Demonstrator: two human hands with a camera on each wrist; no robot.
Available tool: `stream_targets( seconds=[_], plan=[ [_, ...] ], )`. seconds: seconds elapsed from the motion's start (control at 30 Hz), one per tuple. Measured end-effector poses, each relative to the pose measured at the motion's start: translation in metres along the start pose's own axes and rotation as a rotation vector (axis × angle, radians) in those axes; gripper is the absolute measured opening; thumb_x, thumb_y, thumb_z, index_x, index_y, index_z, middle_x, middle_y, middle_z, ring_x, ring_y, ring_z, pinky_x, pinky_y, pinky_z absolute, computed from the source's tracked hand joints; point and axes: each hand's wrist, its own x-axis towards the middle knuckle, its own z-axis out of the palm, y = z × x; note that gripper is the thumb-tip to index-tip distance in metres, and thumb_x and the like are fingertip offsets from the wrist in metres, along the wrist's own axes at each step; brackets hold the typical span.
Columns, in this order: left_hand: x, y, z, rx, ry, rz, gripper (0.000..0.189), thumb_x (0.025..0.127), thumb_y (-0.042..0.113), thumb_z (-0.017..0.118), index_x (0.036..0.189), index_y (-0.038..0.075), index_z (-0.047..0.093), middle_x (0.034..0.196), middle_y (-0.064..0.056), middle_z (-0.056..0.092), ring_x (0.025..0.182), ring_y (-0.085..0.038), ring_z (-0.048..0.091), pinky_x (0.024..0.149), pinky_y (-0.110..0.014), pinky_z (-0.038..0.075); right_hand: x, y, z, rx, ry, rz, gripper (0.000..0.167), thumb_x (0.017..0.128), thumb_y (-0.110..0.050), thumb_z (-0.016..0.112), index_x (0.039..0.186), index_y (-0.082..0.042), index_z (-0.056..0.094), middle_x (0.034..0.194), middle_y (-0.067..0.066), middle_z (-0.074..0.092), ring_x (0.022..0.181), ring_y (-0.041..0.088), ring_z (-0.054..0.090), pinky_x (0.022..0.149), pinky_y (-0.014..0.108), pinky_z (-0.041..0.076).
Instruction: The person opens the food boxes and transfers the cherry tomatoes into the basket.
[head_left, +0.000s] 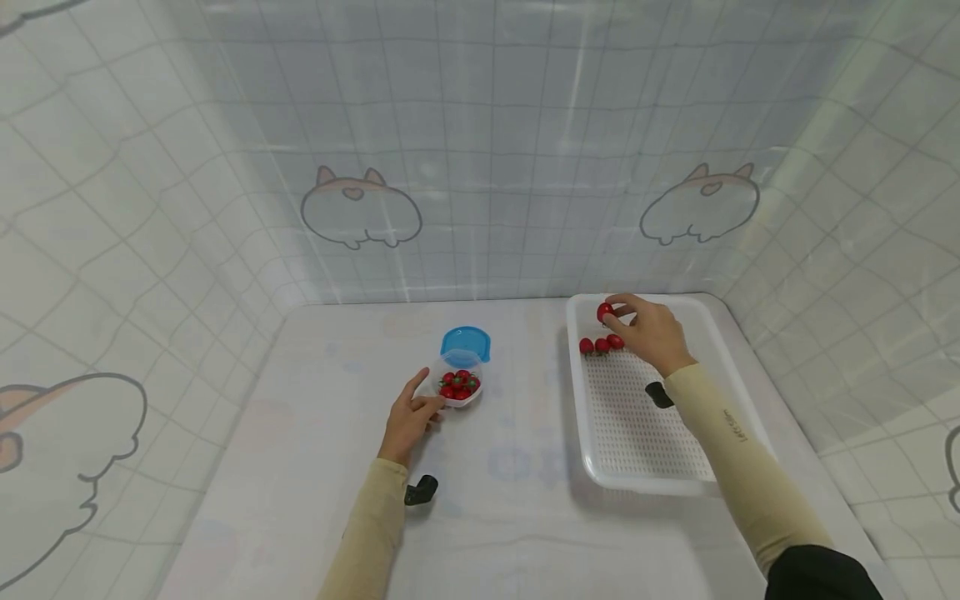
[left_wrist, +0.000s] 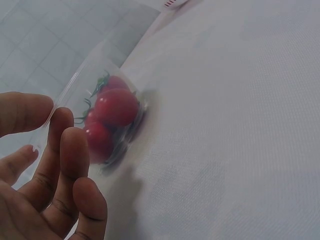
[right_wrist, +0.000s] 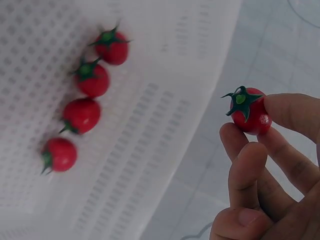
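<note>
My right hand [head_left: 651, 332] pinches a cherry tomato [right_wrist: 256, 117] with a green leafy top between thumb and fingers. It is over the far left part of a white perforated basket [head_left: 588, 450]. Several more cherry tomatoes [right_wrist: 82, 116] lie in a row on the basket floor along one side. On the table to the left, my left hand [head_left: 408, 423] grips the edge of a small clear plastic container [left_wrist: 75, 82] between thumb and fingers. Inside that container are several red tomatoes [head_left: 459, 385] with green stems, piled together.
A blue lid [head_left: 467, 340] lies just behind the clear container. The white-covered table [head_left: 510, 517] meets tiled-pattern curtains [head_left: 487, 183] at the back and on both sides. The raised basket rim runs under my right forearm.
</note>
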Motion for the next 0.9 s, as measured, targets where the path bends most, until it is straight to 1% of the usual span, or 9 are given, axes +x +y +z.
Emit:
stream_targets(
  seconds=[0.13, 0.3, 0.53, 0.7, 0.8, 0.9],
  plan=[
    [0.001, -0.001, -0.001, 0.003, -0.003, 0.0, 0.065, 0.098, 0.025, 0.069, 0.156, 0.029, 0.04, 0.108, -0.015, 0.072, 0.092, -0.033, 0.066, 0.079, -0.036, 0.049, -0.003, 0.015, -0.002, -0.019, -0.008, 0.021, 0.037, 0.099, -0.039, 0.065, 0.131, -0.018, 0.065, 0.114, 0.009, 0.074, 0.082, 0.025, 0.071, 0.05, 0.034, 0.048],
    [0.001, -0.001, -0.001, 0.008, -0.003, 0.011, 0.066, 0.098, 0.024, 0.069, 0.156, 0.028, 0.039, 0.106, -0.014, 0.072, 0.09, -0.033, 0.067, 0.078, -0.036, 0.049, -0.005, 0.03, -0.006, -0.034, -0.006, 0.049, 0.038, 0.1, -0.039, 0.064, 0.131, -0.017, 0.065, 0.115, 0.011, 0.073, 0.09, 0.03, 0.071, 0.054, 0.035, 0.049],
    [0.0, 0.001, -0.001, 0.013, 0.006, 0.021, 0.066, 0.097, 0.023, 0.069, 0.157, 0.027, 0.039, 0.103, -0.012, 0.073, 0.088, -0.031, 0.067, 0.077, -0.036, 0.049, -0.006, 0.046, -0.011, -0.041, -0.011, 0.061, 0.041, 0.1, -0.037, 0.064, 0.132, -0.011, 0.064, 0.117, 0.017, 0.072, 0.095, 0.037, 0.071, 0.058, 0.042, 0.053],
    [-0.001, 0.002, -0.001, 0.013, 0.01, 0.023, 0.066, 0.097, 0.023, 0.068, 0.157, 0.026, 0.039, 0.103, -0.012, 0.073, 0.088, -0.031, 0.067, 0.077, -0.036, 0.049, -0.005, 0.057, -0.01, -0.053, -0.028, 0.077, 0.039, 0.1, -0.035, 0.065, 0.13, -0.01, 0.065, 0.114, 0.021, 0.072, 0.093, 0.038, 0.07, 0.062, 0.047, 0.054],
    [-0.001, 0.002, -0.001, 0.017, 0.01, 0.024, 0.066, 0.098, 0.023, 0.068, 0.157, 0.027, 0.039, 0.103, -0.012, 0.073, 0.088, -0.031, 0.066, 0.077, -0.036, 0.049, -0.005, 0.064, -0.01, -0.07, -0.047, 0.092, 0.039, 0.1, -0.033, 0.065, 0.13, -0.009, 0.065, 0.113, 0.023, 0.072, 0.091, 0.039, 0.069, 0.061, 0.045, 0.053],
    [-0.001, 0.002, -0.001, 0.017, 0.007, 0.021, 0.066, 0.098, 0.023, 0.069, 0.157, 0.027, 0.039, 0.103, -0.013, 0.073, 0.088, -0.031, 0.066, 0.077, -0.036, 0.049, -0.004, 0.071, -0.008, -0.091, -0.072, 0.107, 0.039, 0.1, -0.033, 0.065, 0.131, -0.009, 0.064, 0.114, 0.023, 0.071, 0.09, 0.039, 0.068, 0.057, 0.041, 0.051]
  ],
)
